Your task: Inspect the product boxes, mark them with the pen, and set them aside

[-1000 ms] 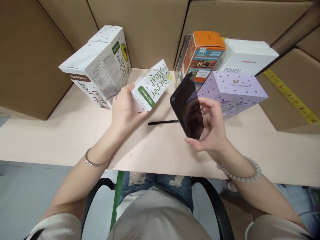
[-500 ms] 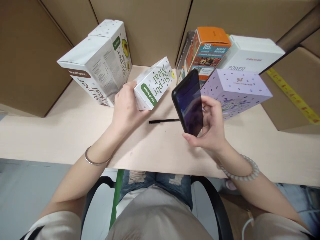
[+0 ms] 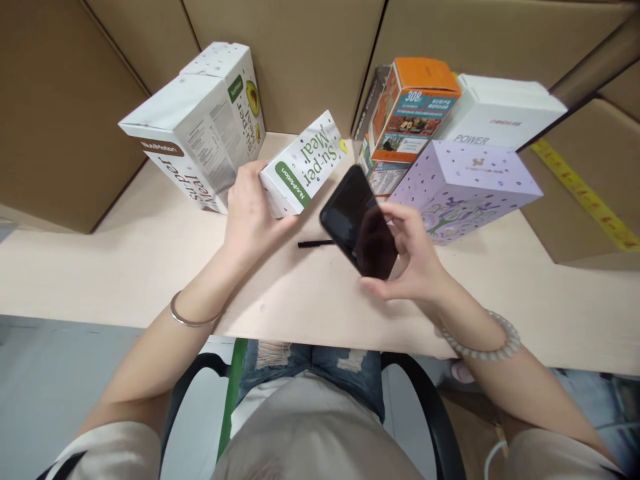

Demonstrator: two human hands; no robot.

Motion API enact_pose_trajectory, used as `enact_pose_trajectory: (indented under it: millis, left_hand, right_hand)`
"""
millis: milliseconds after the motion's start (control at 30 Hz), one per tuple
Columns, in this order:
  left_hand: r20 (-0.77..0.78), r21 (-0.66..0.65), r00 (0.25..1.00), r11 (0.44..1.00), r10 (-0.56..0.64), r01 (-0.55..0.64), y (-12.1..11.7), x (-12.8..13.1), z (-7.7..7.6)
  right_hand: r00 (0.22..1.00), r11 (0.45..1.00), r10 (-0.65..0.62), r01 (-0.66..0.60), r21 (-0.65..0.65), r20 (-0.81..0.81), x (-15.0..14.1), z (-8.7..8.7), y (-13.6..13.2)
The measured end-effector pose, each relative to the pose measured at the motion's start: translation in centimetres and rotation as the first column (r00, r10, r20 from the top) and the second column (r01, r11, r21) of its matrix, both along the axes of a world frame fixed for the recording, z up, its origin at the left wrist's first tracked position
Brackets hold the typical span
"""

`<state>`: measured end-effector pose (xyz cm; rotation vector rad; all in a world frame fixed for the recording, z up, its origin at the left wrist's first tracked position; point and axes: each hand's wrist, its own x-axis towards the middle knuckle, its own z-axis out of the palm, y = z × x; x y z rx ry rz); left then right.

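My left hand (image 3: 253, 217) grips the near end of a small white box (image 3: 305, 160) printed "Su-per Meal" in green, held tilted above the table. Between the fingers and thumb of my right hand (image 3: 413, 250) is a black smartphone (image 3: 357, 223), its dark screen turned up and leftward. Under the phone lies a black pen (image 3: 315, 244), its right part hidden. Left of my left hand stand larger white boxes (image 3: 190, 120) of the same print, with an avocado picture. Just beyond my right hand sits a lilac box (image 3: 470, 187) with a floral pattern.
An orange box (image 3: 417, 107) stands on other packages at the back right, beside white boxes (image 3: 505, 110) marked "POWER". Large brown cartons (image 3: 310, 60) wall off the back and both sides of the wooden table (image 3: 295, 300). A black chair armrest (image 3: 425, 407) is below the front edge.
My right hand has moved slightly left and turned the phone flatter, so it covers more of the pen. In my left hand, the small box has tilted slightly.
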<state>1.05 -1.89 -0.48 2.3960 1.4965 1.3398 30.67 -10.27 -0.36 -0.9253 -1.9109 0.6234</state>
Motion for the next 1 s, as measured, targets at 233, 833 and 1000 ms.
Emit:
enact_pose_trajectory:
  millis: [233, 833, 1000]
  left_hand:
    - [0.068, -0.050, 0.993, 0.995, 0.095, -0.092, 2.0, -1.3, -1.9]
    - [0.178, 0.105, 0.981, 0.989, 0.083, -0.103, 0.3, -0.9, 1.2]
    - [0.018, -0.034, 0.989, 0.988, 0.149, -0.148, 2.2, 1.5, 4.2]
  right_hand:
    - [0.960, 0.975, 0.194, -0.166, -0.145, 0.203, -1.0, -0.5, 0.1]
    - [0.893, 0.921, 0.287, -0.156, -0.357, 0.348, -3.5, -0.5, -0.8]
    - [0.864, 0.928, 0.298, -0.162, -0.335, 0.407, -3.7, -0.9, -0.6]
